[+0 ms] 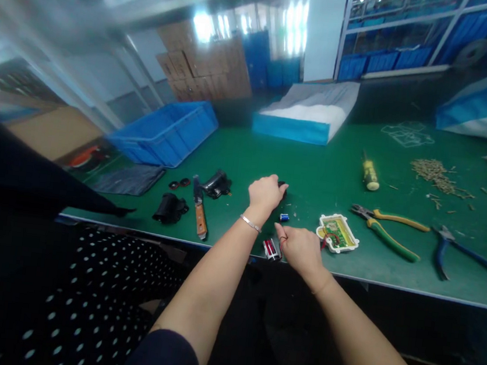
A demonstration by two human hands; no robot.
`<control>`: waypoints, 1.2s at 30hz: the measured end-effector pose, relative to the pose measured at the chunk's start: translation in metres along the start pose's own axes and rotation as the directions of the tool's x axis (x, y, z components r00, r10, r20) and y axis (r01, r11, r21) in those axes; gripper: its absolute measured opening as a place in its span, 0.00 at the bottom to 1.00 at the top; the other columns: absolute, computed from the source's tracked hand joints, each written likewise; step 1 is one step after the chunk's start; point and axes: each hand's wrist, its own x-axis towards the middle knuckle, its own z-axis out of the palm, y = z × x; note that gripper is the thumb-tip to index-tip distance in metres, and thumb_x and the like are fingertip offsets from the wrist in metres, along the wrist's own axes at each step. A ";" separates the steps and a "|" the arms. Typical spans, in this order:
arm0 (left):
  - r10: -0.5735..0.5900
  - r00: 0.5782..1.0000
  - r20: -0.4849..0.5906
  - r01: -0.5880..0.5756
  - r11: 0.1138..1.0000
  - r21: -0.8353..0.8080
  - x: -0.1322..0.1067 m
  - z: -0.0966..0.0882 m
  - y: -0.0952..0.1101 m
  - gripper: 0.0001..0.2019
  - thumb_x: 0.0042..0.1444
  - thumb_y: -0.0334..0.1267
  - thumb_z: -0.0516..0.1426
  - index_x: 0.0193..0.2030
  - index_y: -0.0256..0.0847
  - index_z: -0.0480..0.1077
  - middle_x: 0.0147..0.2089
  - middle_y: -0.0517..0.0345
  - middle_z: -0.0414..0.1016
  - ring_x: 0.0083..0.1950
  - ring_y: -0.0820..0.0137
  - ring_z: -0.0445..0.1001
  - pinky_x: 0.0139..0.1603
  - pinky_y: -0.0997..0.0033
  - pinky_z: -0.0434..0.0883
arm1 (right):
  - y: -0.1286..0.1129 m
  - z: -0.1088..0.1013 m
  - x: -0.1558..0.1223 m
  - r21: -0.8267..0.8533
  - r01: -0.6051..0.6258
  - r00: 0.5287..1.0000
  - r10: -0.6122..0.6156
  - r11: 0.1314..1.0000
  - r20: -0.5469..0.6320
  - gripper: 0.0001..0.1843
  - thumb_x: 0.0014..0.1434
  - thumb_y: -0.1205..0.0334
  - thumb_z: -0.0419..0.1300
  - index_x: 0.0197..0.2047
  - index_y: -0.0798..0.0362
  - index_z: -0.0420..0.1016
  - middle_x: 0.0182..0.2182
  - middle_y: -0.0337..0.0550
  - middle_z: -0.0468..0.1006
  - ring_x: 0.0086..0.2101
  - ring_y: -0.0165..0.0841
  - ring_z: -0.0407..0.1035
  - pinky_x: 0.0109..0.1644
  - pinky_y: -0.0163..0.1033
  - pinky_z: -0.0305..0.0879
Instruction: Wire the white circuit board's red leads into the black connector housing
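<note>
My left hand (265, 194) is closed over a small black part (282, 186) on the green table (315, 167). My right hand (300, 249) rests near the table's front edge with its fingers curled; a thin red wire shows at the fingers. A small red and silver component (270, 249) lies just left of it. A tiny blue capacitor (284, 217) sits between the two hands. A white-framed circuit board (337, 233) lies just right of my right hand.
Yellow-handled pliers (390, 228), blue-handled pliers (464, 254), a yellow screwdriver (370, 173) and a heap of small parts (435, 174) lie to the right. Black parts (170, 208) and a wooden-handled knife (199, 209) lie left. A blue crate (165, 132) and a blue-white box (306, 116) stand behind.
</note>
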 end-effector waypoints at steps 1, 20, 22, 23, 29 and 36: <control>-0.002 1.000 -0.001 0.002 1.000 0.004 0.000 0.001 0.000 0.21 0.58 0.58 0.51 0.40 0.41 0.71 0.37 0.47 0.77 0.40 0.55 0.76 0.38 0.60 0.72 | 0.002 0.000 -0.001 0.058 -0.003 1.000 0.004 0.998 -0.018 0.31 0.69 0.47 0.40 0.26 0.50 0.74 0.26 0.44 0.77 0.28 0.36 0.70 0.30 0.37 0.52; -0.008 1.000 0.001 0.008 1.000 0.017 -0.001 0.003 0.000 0.20 0.58 0.57 0.49 0.40 0.43 0.70 0.39 0.47 0.77 0.41 0.52 0.76 0.38 0.57 0.72 | 0.076 -0.222 -0.112 0.934 0.211 0.804 0.491 0.289 -0.334 0.28 0.69 0.52 0.48 0.19 0.54 0.48 0.16 0.34 0.41 0.16 0.22 0.44 0.21 0.40 0.36; -0.019 1.000 0.023 0.018 1.000 0.026 0.000 0.004 0.000 0.22 0.57 0.59 0.48 0.41 0.43 0.70 0.40 0.46 0.77 0.42 0.52 0.75 0.38 0.56 0.72 | 0.093 -0.216 -0.140 0.912 0.140 0.756 0.553 0.385 -0.349 0.27 0.67 0.51 0.52 0.20 0.53 0.50 0.16 0.34 0.45 0.16 0.22 0.46 0.21 0.40 0.36; -0.021 0.999 0.032 0.020 0.999 0.030 0.001 0.005 0.000 0.23 0.57 0.59 0.48 0.41 0.43 0.70 0.40 0.45 0.76 0.42 0.51 0.75 0.39 0.56 0.72 | 0.103 -0.211 -0.154 0.887 0.078 0.726 0.584 0.455 -0.363 0.26 0.66 0.51 0.54 0.20 0.54 0.53 0.16 0.35 0.48 0.17 0.22 0.47 0.22 0.40 0.38; -0.030 0.996 0.083 0.020 0.993 0.114 0.012 0.014 0.000 0.28 0.54 0.65 0.46 0.42 0.42 0.71 0.42 0.44 0.75 0.44 0.50 0.75 0.40 0.51 0.73 | 0.196 -0.165 -0.248 0.336 -0.626 0.723 0.685 0.704 -0.090 0.27 0.63 0.39 0.51 0.27 0.54 0.69 0.19 0.37 0.65 0.22 0.27 0.58 0.27 0.34 0.51; -0.076 0.993 0.085 0.055 0.974 0.222 0.024 0.029 -0.003 0.31 0.52 0.66 0.45 0.51 0.47 0.70 0.45 0.50 0.74 0.47 0.48 0.75 0.39 0.47 0.73 | 0.303 -0.084 -0.343 -0.197 -0.725 0.589 0.743 0.660 0.320 0.11 0.61 0.59 0.55 0.39 0.55 0.76 0.31 0.46 0.76 0.33 0.34 0.69 0.35 0.34 0.56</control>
